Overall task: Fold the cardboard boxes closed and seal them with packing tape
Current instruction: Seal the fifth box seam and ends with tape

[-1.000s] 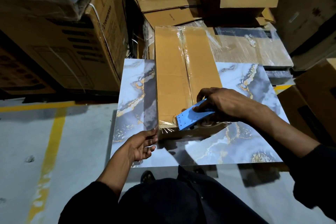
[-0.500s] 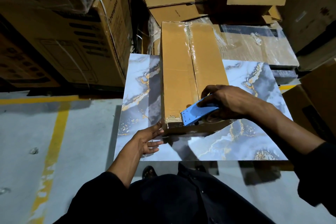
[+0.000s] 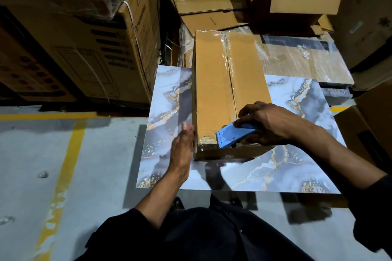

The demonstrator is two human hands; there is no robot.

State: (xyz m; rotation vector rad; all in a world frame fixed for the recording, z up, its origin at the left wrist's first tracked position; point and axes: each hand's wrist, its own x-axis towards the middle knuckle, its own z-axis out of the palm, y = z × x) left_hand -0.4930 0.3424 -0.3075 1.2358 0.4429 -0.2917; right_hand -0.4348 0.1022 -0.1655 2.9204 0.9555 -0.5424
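I see the left hand (image 3: pixel 182 149), fingers straight, flat against the cardboard box (image 3: pixel 228 95) at centre; my right hand (image 3: pixel 267 123) grips the blue tape dispenser (image 3: pixel 232 135). Marbled tabletop (image 3: pixel 297 167) beneath; yellow-lined floor (image 3: pixel 38 165) at nine o'clock, stacked cartons (image 3: pixel 212 0) at twelve.

The light is dim and comes from above, so my right hand (image 3: pixel 269 123) throws a dark shadow onto the counter (image 3: pixel 297 167) just below it. My left hand (image 3: pixel 182 148) is motion-blurred, and the wide lens bends the frame's edges.
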